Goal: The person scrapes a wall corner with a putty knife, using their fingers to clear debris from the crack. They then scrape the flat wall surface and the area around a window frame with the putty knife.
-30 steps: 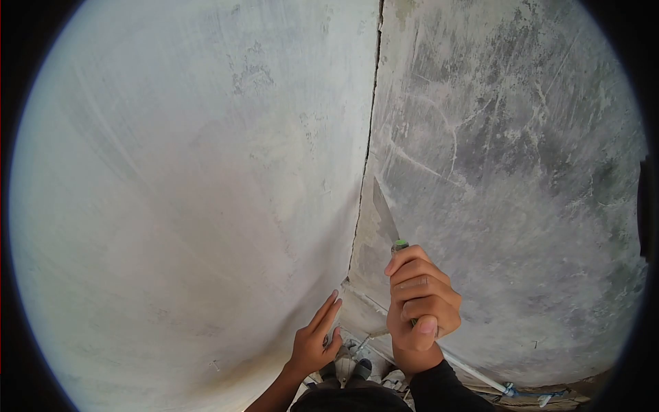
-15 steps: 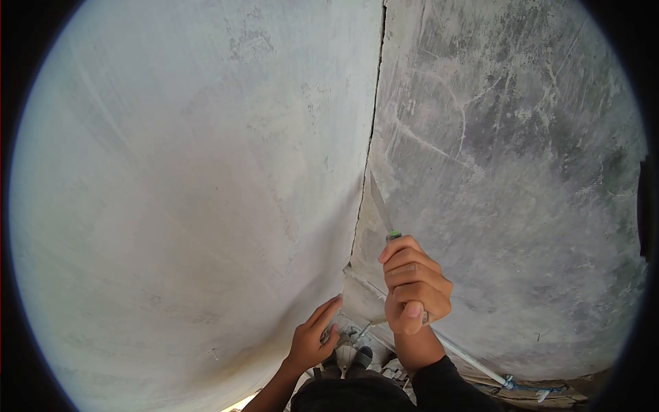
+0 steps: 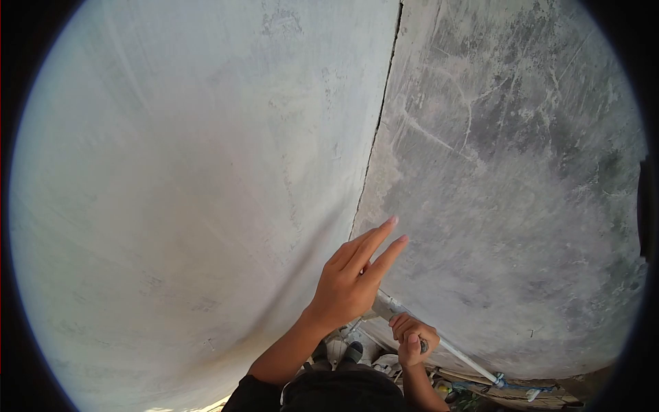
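Scraper (image 3: 423, 346): in my right hand (image 3: 414, 339), below and to the right of my left hand (image 3: 349, 283).
Right hand: curled into a fist around it.
Left hand: bare, fingers stretched out; whether they touch the wall (image 3: 508, 220), I can't tell.
Crack (image 3: 377, 134): runs up the corner above my left hand.
Pipe (image 3: 470, 359): slants down just beside my right hand.

A white pipe (image 3: 470, 360) slants down to some blue material (image 3: 500, 380), blurred clutter (image 3: 445, 388) lying below.
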Demonstrator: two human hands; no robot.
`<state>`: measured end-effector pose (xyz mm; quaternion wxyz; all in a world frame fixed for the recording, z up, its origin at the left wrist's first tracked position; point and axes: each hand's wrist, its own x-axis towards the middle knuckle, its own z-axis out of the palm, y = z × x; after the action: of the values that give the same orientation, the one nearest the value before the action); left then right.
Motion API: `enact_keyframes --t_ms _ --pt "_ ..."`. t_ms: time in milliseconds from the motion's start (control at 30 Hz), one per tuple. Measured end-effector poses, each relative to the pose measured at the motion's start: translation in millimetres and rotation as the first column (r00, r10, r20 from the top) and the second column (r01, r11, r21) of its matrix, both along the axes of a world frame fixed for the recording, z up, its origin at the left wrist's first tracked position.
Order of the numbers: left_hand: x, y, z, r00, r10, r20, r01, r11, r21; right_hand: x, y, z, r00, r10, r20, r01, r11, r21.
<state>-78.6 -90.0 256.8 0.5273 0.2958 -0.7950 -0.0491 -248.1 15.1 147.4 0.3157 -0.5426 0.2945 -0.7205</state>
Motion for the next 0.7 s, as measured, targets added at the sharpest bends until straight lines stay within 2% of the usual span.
enact_keyframes --t_ms 67,133,200,233,300,333,367,400,467,567,600,700 --pt "-19.5 -35.1 32.8 0.998 0.066 -0.012 -0.067 0.960 -0.273 -0.9 19.5 -8.2 1.000 0.002 -0.023 -0.001 0.998 0.064" --pt "-32.1 -66.3 60.8 0.991 0.119 -0.058 -0.132 0.905 -0.404 -2.1 28.6 -9.6 0.999 0.022 -0.045 -0.018 0.997 0.078" --pt "-39.2 -80.8 36.0 0.993 -0.013 -0.119 -0.003 0.991 -0.131 -3.6 30.6 -4.7 0.997 0.035 -0.070 -0.030 0.997 0.066" --pt "-41.2 -90.3 18.3 0.985 -0.069 -0.161 0.071 0.997 0.007 -3.7 32.3 -1.6 0.996 0.042 -0.081 -0.038 0.998 0.059" --pt "-46.2 -44.1 -49.6 0.952 -0.157 -0.262 0.213 0.955 0.205 -5.0 35.6 6.6 0.997 0.033 -0.075 -0.032 0.999 0.016" --pt "-40.8 -19.8 -87.9 0.927 -0.237 -0.292 0.324 0.897 0.301 -6.0 31.9 10.5 0.997 0.025 -0.070 -0.026 1.000 -0.015" --pt "-40.8 5.4 -117.4 0.818 -0.259 -0.513 0.491 0.779 0.389 -7.5 29.1 13.9 0.996 0.003 -0.086 -0.005 1.000 -0.020" --pt "-36.7 19.9 -156.6 0.784 -0.186 -0.593 0.540 0.675 0.502 -11.7 29.8 17.4 0.994 -0.020 -0.104 0.019 1.000 -0.015" --pt "-14.9 42.6 -200.4 0.835 -0.113 -0.539 0.545 0.310 0.779 -23.4 34.0 11.3 0.993 -0.034 -0.111 0.035 0.999 0.009" --pt "-25.2 53.4 -148.9 0.973 -0.135 -0.186 0.225 0.727 0.649 -19.1 21.6 23.6 0.981 -0.159 -0.115 0.167 0.984 0.067" --pt "-30.6 51.7 -138.0 0.979 -0.111 -0.170 0.190 0.797 0.574 -12.0 12.1 34.5 0.969 -0.212 -0.129 0.222 0.972 0.071" --pt "-40.8 35.5 -105.9 0.986 -0.024 -0.165 0.081 0.933 0.350 -9.3 -13.7 65.3 0.983 -0.143 -0.115 0.135 0.988 -0.080"
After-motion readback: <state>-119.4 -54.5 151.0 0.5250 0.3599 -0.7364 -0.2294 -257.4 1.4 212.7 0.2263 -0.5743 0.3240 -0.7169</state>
